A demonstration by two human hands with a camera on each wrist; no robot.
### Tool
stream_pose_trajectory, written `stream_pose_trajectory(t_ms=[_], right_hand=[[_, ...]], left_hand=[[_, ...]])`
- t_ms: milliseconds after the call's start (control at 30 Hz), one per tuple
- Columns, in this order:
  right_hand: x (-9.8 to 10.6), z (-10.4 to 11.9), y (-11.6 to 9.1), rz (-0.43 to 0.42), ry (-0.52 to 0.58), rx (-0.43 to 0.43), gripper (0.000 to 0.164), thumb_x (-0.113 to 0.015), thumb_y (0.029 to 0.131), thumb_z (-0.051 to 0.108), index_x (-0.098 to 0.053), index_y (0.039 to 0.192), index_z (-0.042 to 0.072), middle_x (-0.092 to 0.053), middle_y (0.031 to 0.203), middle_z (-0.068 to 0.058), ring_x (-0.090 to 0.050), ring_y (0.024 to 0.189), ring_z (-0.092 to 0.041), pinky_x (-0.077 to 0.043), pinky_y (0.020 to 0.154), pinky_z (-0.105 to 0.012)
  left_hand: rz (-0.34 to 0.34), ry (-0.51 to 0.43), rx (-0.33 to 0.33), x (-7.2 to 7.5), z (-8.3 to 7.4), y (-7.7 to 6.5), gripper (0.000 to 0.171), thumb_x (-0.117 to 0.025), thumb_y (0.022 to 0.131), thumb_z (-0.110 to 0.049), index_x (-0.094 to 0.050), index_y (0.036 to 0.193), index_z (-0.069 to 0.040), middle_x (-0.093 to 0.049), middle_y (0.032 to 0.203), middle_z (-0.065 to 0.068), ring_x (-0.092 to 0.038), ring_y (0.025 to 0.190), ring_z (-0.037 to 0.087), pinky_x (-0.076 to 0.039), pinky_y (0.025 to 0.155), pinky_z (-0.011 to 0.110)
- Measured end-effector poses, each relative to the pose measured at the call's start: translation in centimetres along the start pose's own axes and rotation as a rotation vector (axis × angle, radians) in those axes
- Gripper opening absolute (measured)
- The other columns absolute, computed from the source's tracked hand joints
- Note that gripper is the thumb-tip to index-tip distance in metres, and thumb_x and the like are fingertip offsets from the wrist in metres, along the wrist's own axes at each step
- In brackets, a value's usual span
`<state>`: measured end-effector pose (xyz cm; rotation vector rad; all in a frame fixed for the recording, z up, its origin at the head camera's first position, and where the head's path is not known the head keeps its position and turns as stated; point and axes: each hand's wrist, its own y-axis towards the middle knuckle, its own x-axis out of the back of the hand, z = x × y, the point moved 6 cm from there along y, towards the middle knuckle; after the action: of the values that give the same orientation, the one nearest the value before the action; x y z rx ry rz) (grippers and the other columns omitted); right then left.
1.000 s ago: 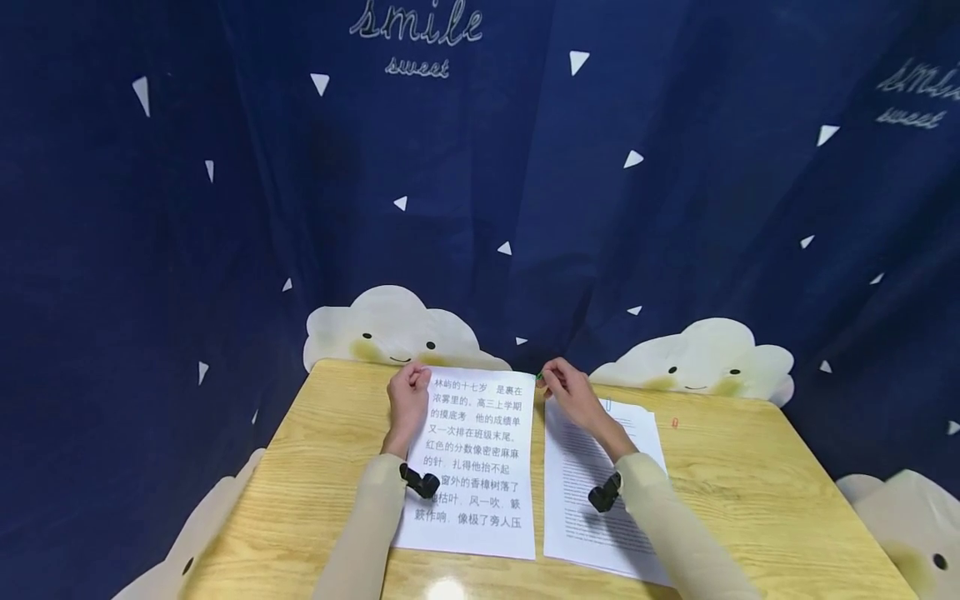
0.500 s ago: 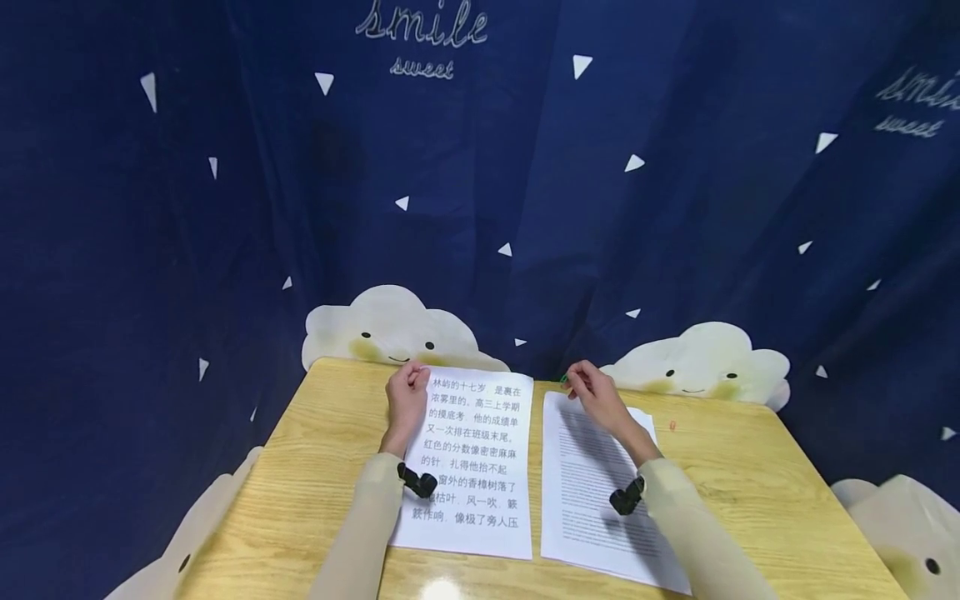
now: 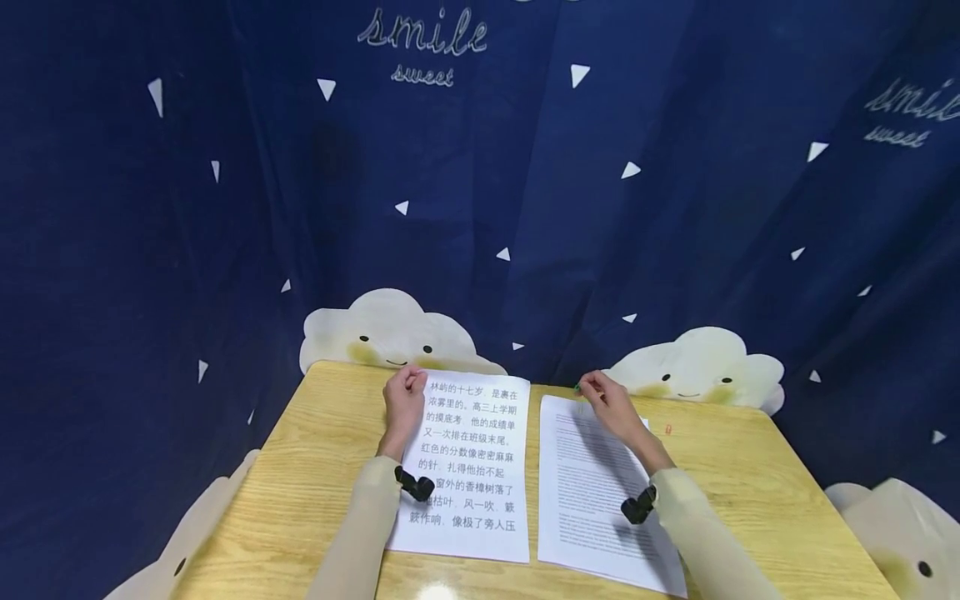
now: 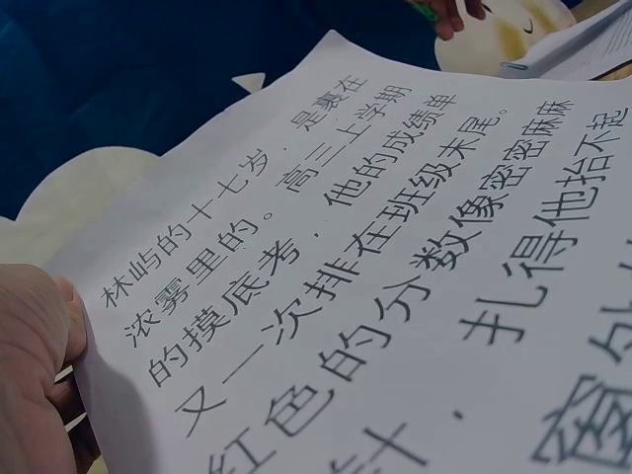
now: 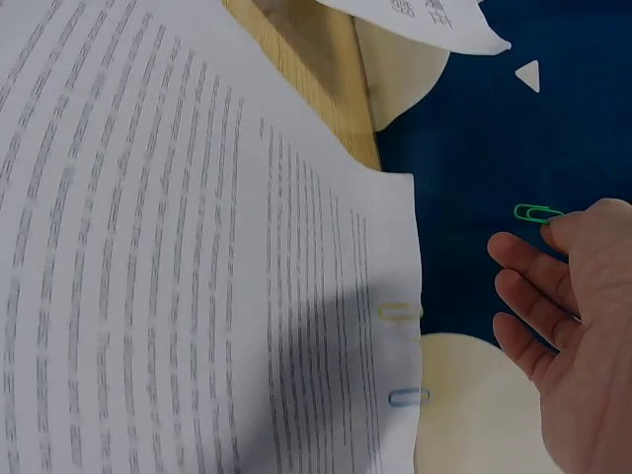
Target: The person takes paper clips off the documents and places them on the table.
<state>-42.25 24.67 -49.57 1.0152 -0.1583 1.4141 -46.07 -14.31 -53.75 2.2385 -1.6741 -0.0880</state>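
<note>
My left hand (image 3: 405,408) pinches the top left corner of a sheet in large Chinese print (image 3: 472,458). The left wrist view shows thumb and fingers (image 4: 39,355) at the sheet's edge. Beyond the top edge of a small-print paper (image 3: 592,500), my right hand (image 3: 615,412) holds a green paper clip (image 5: 536,213) between thumb and forefinger, its other fingers loosely bent. On that paper's top edge sit a yellow paper clip (image 5: 399,312) and a blue paper clip (image 5: 407,397), seen in the right wrist view.
A red paper clip (image 3: 668,430) lies on the wooden table (image 3: 750,500), right of the small-print paper. A dark blue curtain (image 3: 480,167) with white triangles hangs behind. White cloud shapes (image 3: 697,362) stand along the table's back edge.
My right hand has moved right with the green paper clip, from the large-print sheet's top right corner to the small-print paper's top edge. My left hand keeps its hold.
</note>
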Motion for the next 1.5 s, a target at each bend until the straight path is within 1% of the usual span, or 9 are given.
stream_pose_trajectory(t_ms=[233,333,467,733,933,1033,1167,1367,1500], right_hand=[[1.5,-1.0,-0.7,-0.02,-0.055,-0.006,0.01,-0.056,0.099,0.01,-0.064,0.097,0.006,-0.069,0.085,-0.009,-0.061,0.077,-0.017,-0.046,0.057,-0.024],[2.2,-1.6,-1.0,-0.021,-0.058,-0.007,0.009,-0.056,0.099,0.009,-0.064,0.096,0.005,-0.069,0.086,-0.013,-0.062,0.078,-0.02,-0.046,0.058,-0.024],[3.2,-2.5,-1.6,-0.018,-0.08,-0.024,0.012,-0.056,0.099,0.008,-0.064,0.098,0.0,-0.069,0.087,-0.015,-0.064,0.082,-0.026,-0.046,0.059,-0.023],[5.5,-4.4,-3.1,-0.039,-0.124,-0.096,0.014,-0.054,0.1,0.009,-0.064,0.098,-0.001,-0.069,0.089,-0.017,-0.064,0.085,-0.028,-0.044,0.06,-0.023],[6.8,-5.8,-4.1,-0.07,-0.18,-0.13,0.015,-0.053,0.101,0.011,-0.064,0.098,0.001,-0.068,0.089,-0.014,-0.061,0.086,-0.023,-0.044,0.062,-0.024],[7.3,-6.5,-4.6,-0.085,-0.203,-0.144,0.014,-0.054,0.1,0.011,-0.064,0.098,0.002,-0.068,0.089,-0.013,-0.061,0.088,-0.023,-0.044,0.065,-0.024],[7.7,-7.3,-5.0,-0.093,-0.22,-0.145,0.014,-0.054,0.1,0.011,-0.064,0.097,0.001,-0.069,0.089,-0.014,-0.062,0.088,-0.027,-0.044,0.067,-0.025],[8.3,-8.2,-5.5,-0.1,-0.261,-0.178,0.017,-0.051,0.102,0.014,-0.063,0.1,0.002,-0.067,0.091,-0.012,-0.06,0.09,-0.025,-0.044,0.071,-0.027],[8.7,-8.6,-5.8,-0.101,-0.281,-0.175,0.017,-0.051,0.102,0.015,-0.063,0.102,0.002,-0.066,0.092,-0.01,-0.058,0.089,-0.024,-0.044,0.07,-0.027]], left_hand=[[-0.002,0.006,0.012,0.1,0.2,-0.1,0.008,-0.061,0.096,-0.012,-0.068,0.098,-0.009,-0.064,0.082,0.008,-0.054,0.07,0.017,-0.041,0.058,0.022],[-0.006,0.01,0.014,0.2,0.3,-0.1,0.009,-0.061,0.096,-0.012,-0.068,0.098,-0.008,-0.063,0.081,0.008,-0.054,0.069,0.017,-0.041,0.058,0.022],[-0.005,0.006,0.017,0.2,0.3,-0.1,0.009,-0.061,0.096,-0.013,-0.068,0.097,-0.009,-0.063,0.08,0.008,-0.053,0.068,0.017,-0.041,0.058,0.022],[0.003,0.003,0.015,0.0,0.2,-0.1,0.01,-0.059,0.097,-0.013,-0.068,0.1,-0.009,-0.062,0.081,0.007,-0.052,0.069,0.016,-0.04,0.058,0.021],[0.002,-0.002,0.005,0.0,0.2,0.0,0.01,-0.06,0.097,-0.012,-0.068,0.099,-0.008,-0.062,0.081,0.007,-0.052,0.069,0.016,-0.04,0.058,0.021],[0.004,-0.001,0.007,0.1,0.3,0.1,0.009,-0.06,0.097,-0.013,-0.068,0.099,-0.01,-0.062,0.081,0.006,-0.053,0.069,0.016,-0.041,0.058,0.022],[0.007,0.0,0.01,0.1,0.5,0.1,0.008,-0.059,0.097,-0.014,-0.067,0.098,-0.011,-0.064,0.082,0.005,-0.054,0.07,0.016,-0.042,0.058,0.022],[-0.001,0.0,-0.005,0.2,0.3,0.1,0.009,-0.06,0.097,-0.011,-0.068,0.098,-0.009,-0.064,0.082,0.007,-0.054,0.069,0.016,-0.041,0.058,0.021],[-0.011,-0.005,-0.017,0.3,0.3,0.1,0.007,-0.061,0.096,-0.009,-0.068,0.097,-0.007,-0.062,0.078,0.009,-0.052,0.067,0.015,-0.04,0.057,0.021]])
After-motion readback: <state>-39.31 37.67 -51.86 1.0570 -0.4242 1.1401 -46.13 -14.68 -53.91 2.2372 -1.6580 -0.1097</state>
